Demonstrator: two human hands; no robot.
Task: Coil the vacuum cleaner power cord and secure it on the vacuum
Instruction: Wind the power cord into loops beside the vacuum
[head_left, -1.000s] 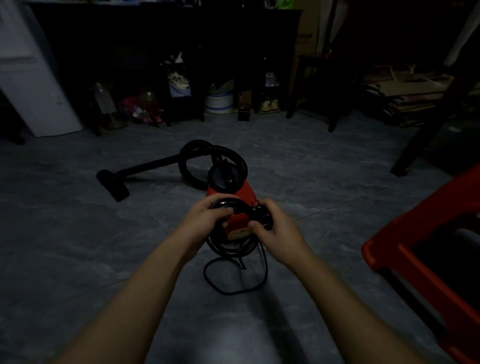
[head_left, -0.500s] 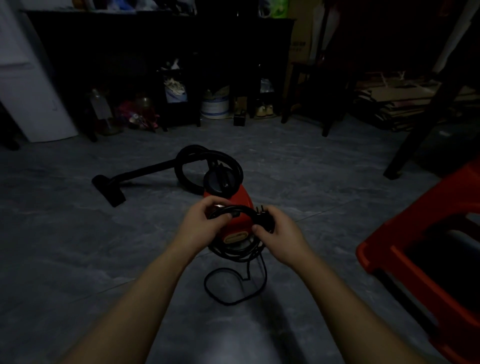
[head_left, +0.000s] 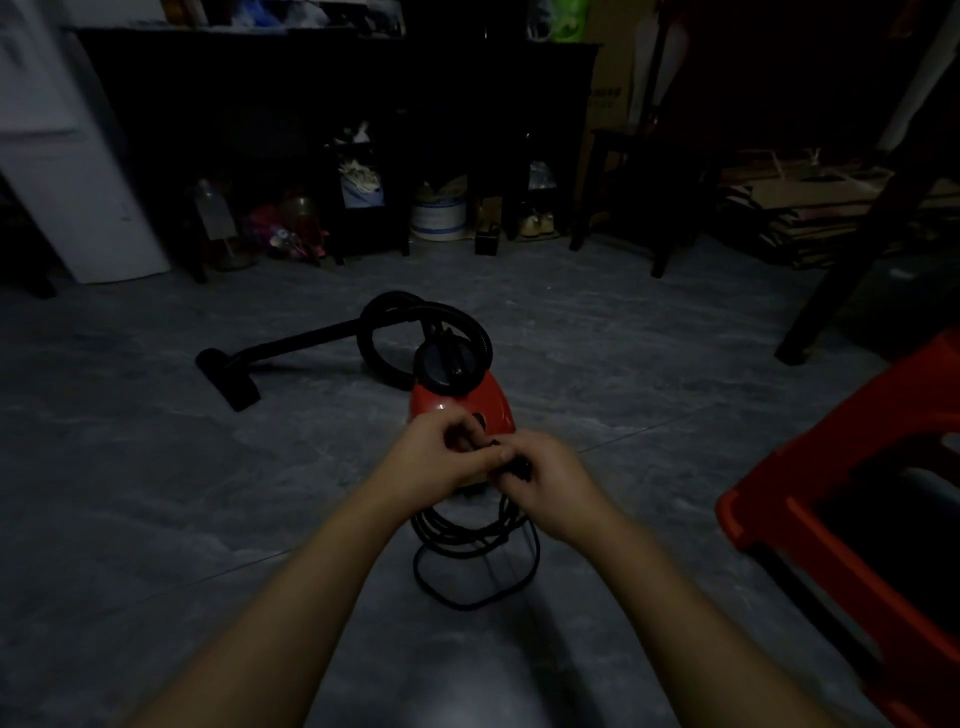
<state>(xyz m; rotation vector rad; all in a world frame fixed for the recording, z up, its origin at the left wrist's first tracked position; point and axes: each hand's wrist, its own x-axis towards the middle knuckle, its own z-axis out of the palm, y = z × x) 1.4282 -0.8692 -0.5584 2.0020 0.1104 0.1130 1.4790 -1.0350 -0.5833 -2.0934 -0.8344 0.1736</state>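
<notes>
A small red vacuum cleaner (head_left: 475, 402) stands on the grey floor in the middle of the dim room. Its black hose (head_left: 384, 325) loops behind it and its wand ends in a floor nozzle (head_left: 228, 376) to the left. The black power cord (head_left: 467, 535) hangs in several loops below my hands, with one loose loop lying on the floor. My left hand (head_left: 434, 460) grips the top of the coil in front of the vacuum's rear. My right hand (head_left: 545, 480) touches the left one and pinches the cord's plug end; the plug itself is mostly hidden.
A red plastic stool (head_left: 852, 525) stands close on the right. A dark chair leg (head_left: 831, 291) slants down at the far right. Dark shelving (head_left: 363, 130) with bottles, a bucket (head_left: 439, 218) and clutter lines the back wall, and a white appliance (head_left: 67, 156) stands at the left.
My hands have drawn together over the coil until they touch, and the right hand has brought the plug end in towards the left hand. The vacuum has not moved.
</notes>
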